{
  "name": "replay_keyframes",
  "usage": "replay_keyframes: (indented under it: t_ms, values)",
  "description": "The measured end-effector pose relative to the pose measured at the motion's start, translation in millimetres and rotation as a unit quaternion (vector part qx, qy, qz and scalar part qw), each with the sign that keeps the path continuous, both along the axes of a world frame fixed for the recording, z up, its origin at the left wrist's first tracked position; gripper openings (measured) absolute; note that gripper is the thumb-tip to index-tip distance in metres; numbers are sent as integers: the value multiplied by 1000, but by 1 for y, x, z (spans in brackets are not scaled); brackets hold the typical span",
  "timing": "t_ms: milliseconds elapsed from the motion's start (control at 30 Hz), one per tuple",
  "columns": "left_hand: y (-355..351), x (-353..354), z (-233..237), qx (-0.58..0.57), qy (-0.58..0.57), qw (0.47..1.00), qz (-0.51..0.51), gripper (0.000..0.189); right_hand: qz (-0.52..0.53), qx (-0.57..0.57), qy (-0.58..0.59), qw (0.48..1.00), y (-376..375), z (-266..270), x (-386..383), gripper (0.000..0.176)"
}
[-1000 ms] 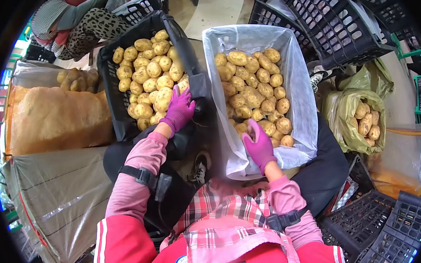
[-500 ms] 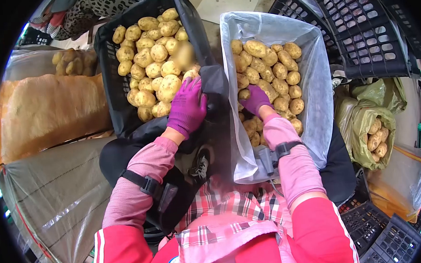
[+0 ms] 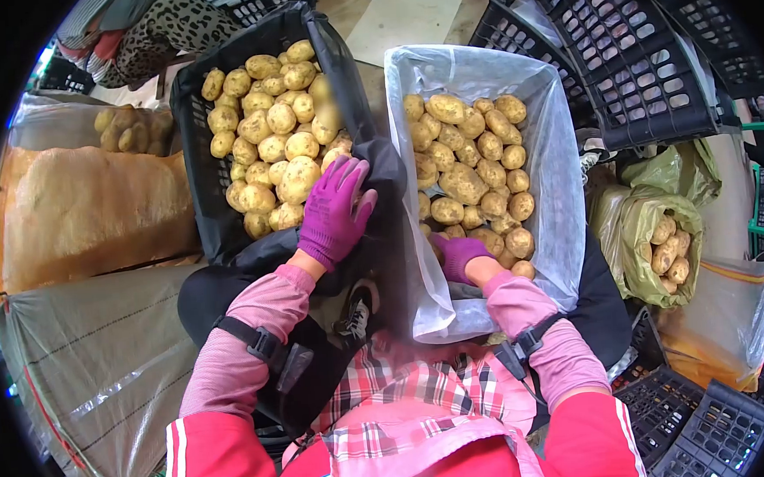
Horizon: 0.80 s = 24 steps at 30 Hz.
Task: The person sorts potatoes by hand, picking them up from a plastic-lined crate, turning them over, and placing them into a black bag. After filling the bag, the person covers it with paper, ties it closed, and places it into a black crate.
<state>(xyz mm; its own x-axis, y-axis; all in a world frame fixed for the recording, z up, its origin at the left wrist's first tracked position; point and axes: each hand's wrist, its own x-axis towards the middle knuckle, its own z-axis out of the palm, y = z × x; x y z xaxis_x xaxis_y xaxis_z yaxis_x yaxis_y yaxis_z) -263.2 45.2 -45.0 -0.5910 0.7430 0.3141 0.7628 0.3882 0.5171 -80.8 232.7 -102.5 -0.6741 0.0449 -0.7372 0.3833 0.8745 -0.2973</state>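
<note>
My left hand (image 3: 335, 212), in a purple knit glove, lies over the near right corner of a crate with a black liner (image 3: 366, 126). Its fingers are stretched out, the tips by the potatoes (image 3: 298, 181) heaped in that crate. In the crate lined with white film (image 3: 554, 184), my right hand (image 3: 460, 257), gloved alike, reaches down at the near left end. Potatoes (image 3: 462, 184) lie just beyond and beside it. The right fingers are mostly hidden against the potatoes and liner, so I cannot tell whether they grip one.
Stacked black plastic crates (image 3: 624, 49) stand at the far right. An olive plastic bag (image 3: 614, 242) of potatoes sits right of the white-lined crate. Orange mesh sacking (image 3: 92, 212) and a grey covered stack (image 3: 101, 361) are at left. A person's leopard-print clothing (image 3: 173, 33) shows at far left.
My right hand has drawn back toward me, from mid-left among the potatoes to the white-lined crate's near end. My left hand stays at the black-lined crate's corner. The view has shifted slightly.
</note>
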Motion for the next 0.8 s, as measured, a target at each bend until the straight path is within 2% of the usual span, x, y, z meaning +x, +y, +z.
replay_keyframes:
  t_ms: [167, 200, 300, 400, 467, 500, 567, 633, 667, 700, 767, 800]
  values:
    - [3, 1, 15, -65, 62, 995, -33, 50, 22, -7, 12, 1000, -6, -60, -3, 57]
    - [4, 1, 16, -65, 75, 994, -42, 50, -12, -20, 12, 1000, -6, -78, -3, 56]
    - [2, 0, 8, -74, 57, 992, -84, 49, -20, -38, -29, 999, 0, -83, -7, 62]
    - [2, 2, 10, -75, 69, 991, -83, 49, -74, -104, -63, 990, 11, -42, -8, 75]
    - [1, 4, 10, -80, 84, 989, -93, 50, -259, -217, -94, 936, 13, -38, -4, 80]
    - [3, 5, 14, -87, 96, 986, -105, 50, -349, -272, -111, 890, 11, -38, 1, 82]
    - [4, 3, 14, -98, 112, 981, -125, 50, -429, -324, -77, 840, 10, -36, 5, 87]
    - [4, 3, 8, -109, 118, 977, -139, 51, -497, -408, -38, 765, 11, -9, 8, 87]
    - [3, 3, 7, -108, 130, 975, -142, 49, -476, -436, 43, 763, 16, -25, 16, 84]
    - [4, 3, 6, -111, 137, 974, -139, 48, -467, -458, 77, 752, 21, -14, 19, 83]
    - [5, 5, 3, -115, 152, 972, -136, 47, -448, -497, 145, 729, 26, 30, 28, 80]
    - [6, 5, 3, -116, 170, 969, -136, 46, -467, -543, 131, 686, 23, 72, 33, 76]
